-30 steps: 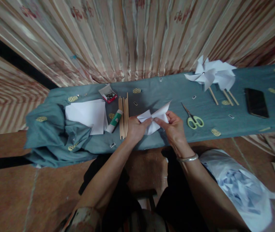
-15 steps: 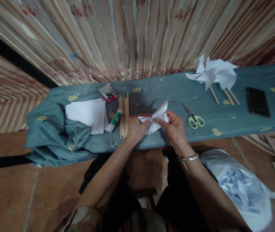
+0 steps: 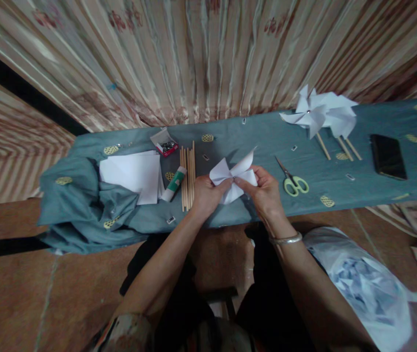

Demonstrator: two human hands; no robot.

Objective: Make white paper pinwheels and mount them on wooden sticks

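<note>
A white paper pinwheel (image 3: 243, 163) with its blades folded toward the middle is held over the near part of the table. My left hand (image 3: 210, 194) grips its left side, thumb pressed at the centre. From the right, my right hand (image 3: 263, 191) pinches the same paper, its thumb also meeting the centre. Fingers behind the paper are hidden. Just left of my left hand lie several wooden sticks (image 3: 188, 178) and a green and white glue stick (image 3: 175, 184). Scissors with light green handles (image 3: 295, 186) lie right of my right hand.
Finished pinwheels on sticks (image 3: 320, 113) lie at the back right, near a black phone (image 3: 388, 156). On the left are a stack of white paper (image 3: 131, 171) and an open small box of metal pins (image 3: 165, 143). A plastic bag of paper pieces (image 3: 368, 283) stands on the floor, right.
The left blade of the pinwheel has opened upward and shows more of its face. Both hands stay nearly in place, thumbs still at the centre.
</note>
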